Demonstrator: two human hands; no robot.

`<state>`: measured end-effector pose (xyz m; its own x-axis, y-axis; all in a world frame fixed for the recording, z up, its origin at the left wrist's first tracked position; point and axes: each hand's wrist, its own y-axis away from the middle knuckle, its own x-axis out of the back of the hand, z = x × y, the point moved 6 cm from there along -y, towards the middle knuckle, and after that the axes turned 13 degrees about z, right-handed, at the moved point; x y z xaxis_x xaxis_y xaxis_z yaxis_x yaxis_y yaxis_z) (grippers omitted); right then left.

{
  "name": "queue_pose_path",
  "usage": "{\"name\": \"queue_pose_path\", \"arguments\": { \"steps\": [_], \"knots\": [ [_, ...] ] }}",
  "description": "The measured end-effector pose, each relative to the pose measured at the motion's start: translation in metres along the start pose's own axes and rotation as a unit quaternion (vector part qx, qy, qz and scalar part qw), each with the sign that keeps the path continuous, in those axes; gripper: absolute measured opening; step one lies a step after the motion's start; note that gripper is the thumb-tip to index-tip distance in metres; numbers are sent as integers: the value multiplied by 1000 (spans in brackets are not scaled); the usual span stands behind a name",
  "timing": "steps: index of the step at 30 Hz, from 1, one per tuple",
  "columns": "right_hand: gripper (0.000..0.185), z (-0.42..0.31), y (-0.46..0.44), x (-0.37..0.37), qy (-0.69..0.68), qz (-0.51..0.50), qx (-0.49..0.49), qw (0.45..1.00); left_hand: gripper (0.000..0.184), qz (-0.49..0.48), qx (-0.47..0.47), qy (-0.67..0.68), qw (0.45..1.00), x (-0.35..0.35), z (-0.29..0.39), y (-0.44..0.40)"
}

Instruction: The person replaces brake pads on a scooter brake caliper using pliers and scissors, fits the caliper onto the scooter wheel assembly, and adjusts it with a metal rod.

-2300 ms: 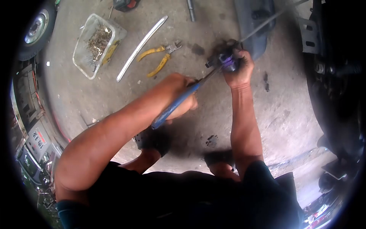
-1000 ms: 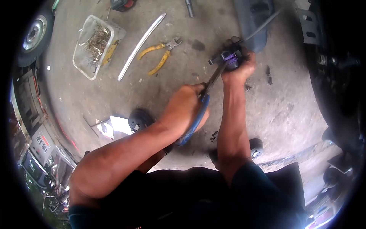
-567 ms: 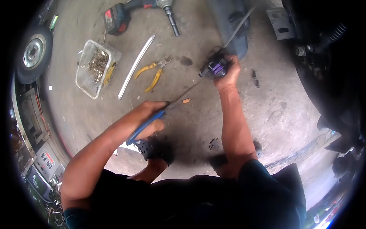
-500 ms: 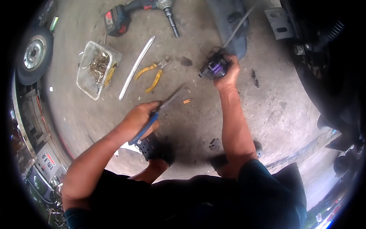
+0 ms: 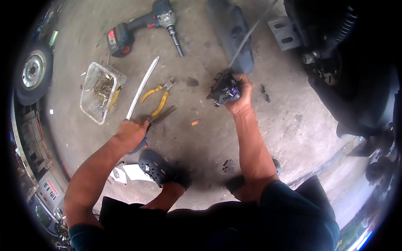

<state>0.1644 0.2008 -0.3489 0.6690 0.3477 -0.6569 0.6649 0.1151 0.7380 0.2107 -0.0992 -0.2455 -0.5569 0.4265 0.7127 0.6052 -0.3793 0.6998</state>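
My left hand is closed around a blue-handled tool with long narrow metal jaws, which looks like long-nose pliers. Its tip points up and right over the floor, close to yellow-handled cutting pliers that lie with handles spread. In my right hand is a black plastic part with purple pieces, resembling an electrical connector. My fingers wrap its far side and hide some of it. A thin grey cable or rod runs from behind it toward the top right.
A cordless impact wrench lies at the top. Left of the silver strip stands a plastic tub holding small debris. A dark molded panel is beyond my right hand. Vehicle parts border the right; a wheel stands far left.
My left hand has drawn back to the left with the blue-handled tool, whose jaws now look parted. My right hand has turned the black part. The whole view has shifted slightly.
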Motion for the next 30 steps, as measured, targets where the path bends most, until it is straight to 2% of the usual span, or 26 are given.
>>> {"name": "queue_pose_path", "arguments": {
  "steps": [2, 4, 6, 8, 10, 12, 14, 16, 18, 19, 21, 22, 24, 25, 28, 30],
  "knots": [
    [35, 2, 6, -6, -17, 7, -31, 999, 74, -90, 59, 60, 992, 7, -7, -3],
    [35, 1, 15, -13, -49, 15, -44, 998, 72, -26, -71, 162, 984, -11, -30, 0],
    [34, 1, 26, -8, -51, 28, -34, 998, 69, 4, -57, 263, 963, 20, -30, -10],
    [34, -2, 30, 4, -18, 43, -4, 999, 65, 12, 112, 362, 925, 61, -26, -15],
    [40, -6, 41, 12, 2, 93, 10, 996, 65, 166, 74, 528, 829, 100, 0, -48],
    [46, -16, 56, 2, 24, 68, 30, 997, 68, 158, -16, 573, 804, 138, 54, -84],
    [58, -27, 73, 2, 78, 98, 55, 991, 67, 98, -52, 630, 769, 146, 106, -118],
    [67, -38, 90, 15, 135, 123, 87, 979, 67, -5, -118, 690, 714, 146, 155, -131],
    [70, -47, 114, 22, 149, 165, 140, 965, 73, -11, -133, 718, 683, 152, 185, -121],
    [70, -49, 123, 27, 135, 173, 164, 962, 74, -29, -138, 706, 694, 147, 196, -122],
    [69, -56, 133, 44, 160, 195, 218, 943, 69, -84, -164, 760, 624, 145, 220, -117],
    [66, -65, 135, 54, 217, 226, 267, 911, 65, -103, -171, 786, 586, 146, 227, -115],
    [62, -80, 148, 59, 321, 291, 349, 831, 60, -104, -165, 785, 588, 140, 232, -127],
    [52, -88, 161, 64, 337, 337, 370, 798, 58, -103, -163, 787, 586, 139, 235, -132],
    [49, -113, 186, 81, 163, 347, 507, 772, 59, -39, -118, 781, 612, 148, 241, -132],
    [50, -137, 201, 62, 144, 296, 572, 752, 57, -6, -108, 812, 574, 141, 250, -136]
  ]
}}
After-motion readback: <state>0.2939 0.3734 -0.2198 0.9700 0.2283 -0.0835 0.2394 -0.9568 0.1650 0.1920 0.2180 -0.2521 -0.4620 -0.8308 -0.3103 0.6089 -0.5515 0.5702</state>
